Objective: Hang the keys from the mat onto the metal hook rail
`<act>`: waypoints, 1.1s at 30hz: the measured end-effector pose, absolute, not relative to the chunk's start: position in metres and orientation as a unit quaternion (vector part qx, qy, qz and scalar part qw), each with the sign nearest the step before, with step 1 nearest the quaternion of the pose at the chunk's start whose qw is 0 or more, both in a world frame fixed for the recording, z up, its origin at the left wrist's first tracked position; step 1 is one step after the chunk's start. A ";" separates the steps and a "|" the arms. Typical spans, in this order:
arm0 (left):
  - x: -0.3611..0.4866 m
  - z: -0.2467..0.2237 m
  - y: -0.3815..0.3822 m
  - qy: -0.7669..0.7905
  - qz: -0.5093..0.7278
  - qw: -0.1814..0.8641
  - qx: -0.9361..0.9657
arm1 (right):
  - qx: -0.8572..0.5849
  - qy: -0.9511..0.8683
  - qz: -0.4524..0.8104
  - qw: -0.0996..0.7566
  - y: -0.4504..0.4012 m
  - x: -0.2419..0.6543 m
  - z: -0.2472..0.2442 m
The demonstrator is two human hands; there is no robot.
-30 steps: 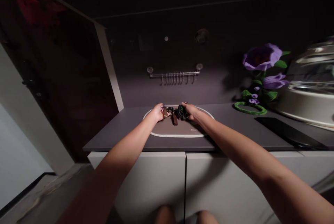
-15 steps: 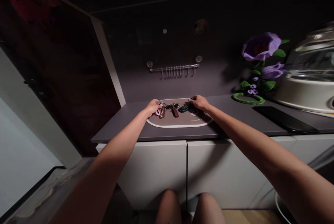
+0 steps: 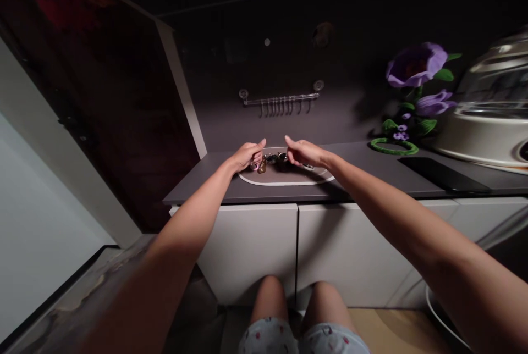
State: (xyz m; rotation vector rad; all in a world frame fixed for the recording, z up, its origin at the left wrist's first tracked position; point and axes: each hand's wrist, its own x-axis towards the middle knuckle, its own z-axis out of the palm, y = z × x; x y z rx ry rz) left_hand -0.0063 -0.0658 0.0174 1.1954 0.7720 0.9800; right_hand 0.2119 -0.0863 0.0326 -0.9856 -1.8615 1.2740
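Dark glinting metallic keychain bunch (image 3: 275,157) with pink and golden-brown pieces (image 3: 262,167), on white-rimmed brown oval mat (image 3: 284,177), between curled left hand (image 3: 246,156) and curled right hand (image 3: 304,153), thumbs raised, any pinch impossible to tell

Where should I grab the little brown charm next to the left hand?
Probably pinch the brown charm by its near end, coming from the front edge of the mat. It pokes out toward you from the dark keychain cluster, so that end looks easiest to reach. The left hand crowds its left side. It's too small to tell whether it lies flat.
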 end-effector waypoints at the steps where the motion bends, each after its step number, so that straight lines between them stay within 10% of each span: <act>1: -0.005 0.014 -0.070 0.323 0.422 0.677 0.509 | -0.366 -0.688 0.532 0.331 -0.089 0.210 0.029; 24: -0.003 -0.003 -0.077 0.266 0.397 0.727 0.494 | -0.309 -0.560 0.646 0.417 -0.090 0.203 0.004; 33: -0.020 0.027 -0.036 0.376 0.513 0.372 0.676 | -0.408 -0.576 0.475 0.526 -0.052 0.141 0.029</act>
